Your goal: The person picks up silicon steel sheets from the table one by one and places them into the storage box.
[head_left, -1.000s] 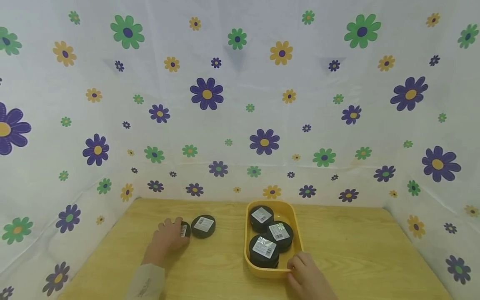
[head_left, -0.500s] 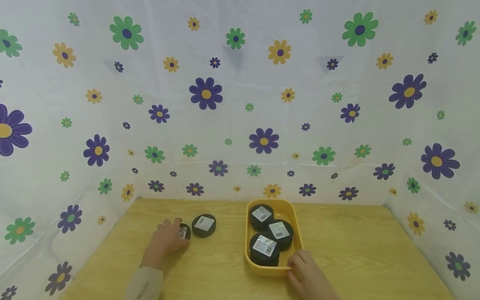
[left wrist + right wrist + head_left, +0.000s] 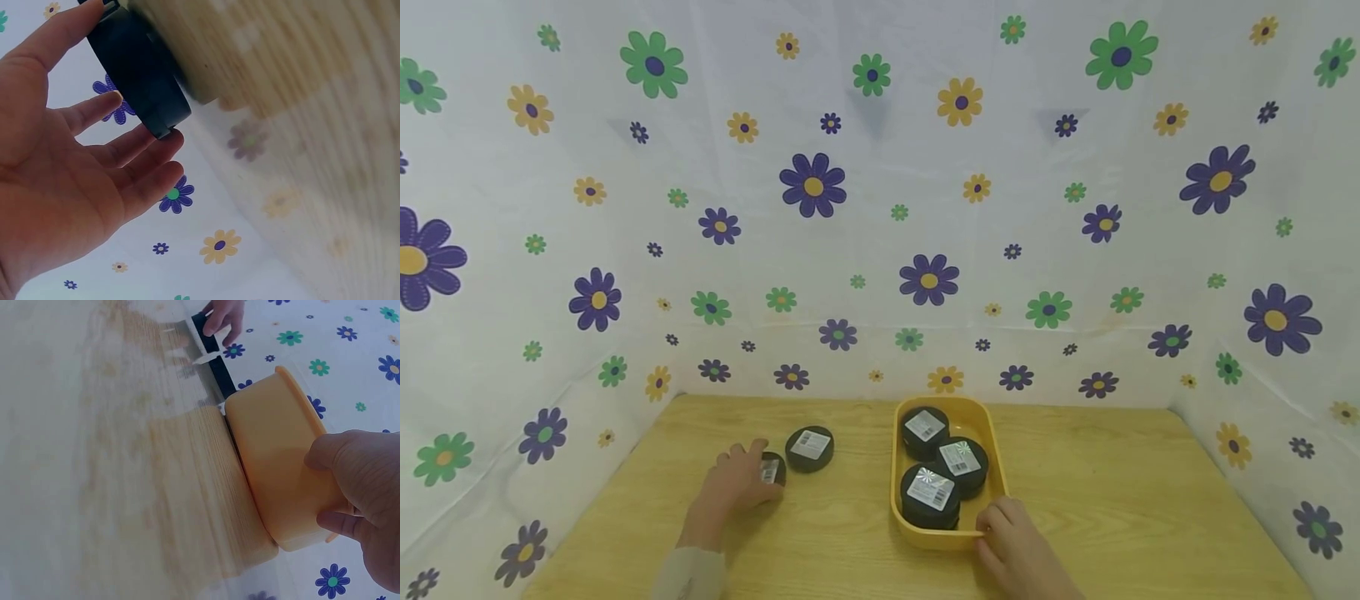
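My left hand (image 3: 732,483) grips a flat, round black case (image 3: 771,472) on the table, thumb on the near side and fingers on the far side. A white barcode label shows on its top. In the left wrist view, thumb and fingertips hold the case (image 3: 139,72) by its edge. Just beyond it lies a second labelled black case (image 3: 810,448). My right hand (image 3: 1018,546) holds the near right corner of a yellow tray (image 3: 936,540), thumb outside the wall and fingers over the rim. Inside the tray are several such cases (image 3: 930,497), the nearest apparently stacked.
A light wood table (image 3: 842,533) carries everything. White flowered cloth (image 3: 880,250) stands behind it and along both sides. Bare wood lies between the loose cases and the tray, and also to the tray's right.
The case in my left hand has shifted slightly toward me, with the hand. My right hand and the tray stay put; the head view has tilted a little.
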A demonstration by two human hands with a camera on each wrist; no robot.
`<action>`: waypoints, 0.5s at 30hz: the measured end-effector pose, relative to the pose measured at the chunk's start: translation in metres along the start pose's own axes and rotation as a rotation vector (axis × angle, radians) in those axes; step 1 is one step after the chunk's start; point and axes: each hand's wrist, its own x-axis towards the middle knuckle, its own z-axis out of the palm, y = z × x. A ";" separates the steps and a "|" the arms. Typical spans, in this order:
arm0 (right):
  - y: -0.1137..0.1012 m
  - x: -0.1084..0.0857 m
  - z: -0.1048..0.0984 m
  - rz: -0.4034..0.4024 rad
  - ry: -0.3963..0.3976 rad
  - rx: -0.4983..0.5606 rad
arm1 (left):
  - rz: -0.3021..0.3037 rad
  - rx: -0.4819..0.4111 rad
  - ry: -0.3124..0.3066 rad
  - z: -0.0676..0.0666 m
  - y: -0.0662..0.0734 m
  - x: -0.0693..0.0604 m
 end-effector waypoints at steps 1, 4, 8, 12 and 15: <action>0.000 0.000 0.000 0.009 -0.004 0.001 | 0.004 -0.004 0.004 -0.001 0.001 -0.001; -0.001 0.000 -0.001 0.026 -0.014 0.001 | 0.014 -0.019 0.013 -0.003 0.004 -0.004; -0.001 0.000 -0.001 0.041 -0.025 -0.001 | 0.026 -0.028 0.028 -0.006 0.012 -0.008; -0.003 0.000 -0.003 0.082 -0.068 0.005 | 0.045 -0.021 0.059 -0.010 0.020 -0.011; -0.003 0.000 -0.003 0.093 -0.086 0.006 | 0.061 -0.018 0.080 -0.013 0.028 -0.012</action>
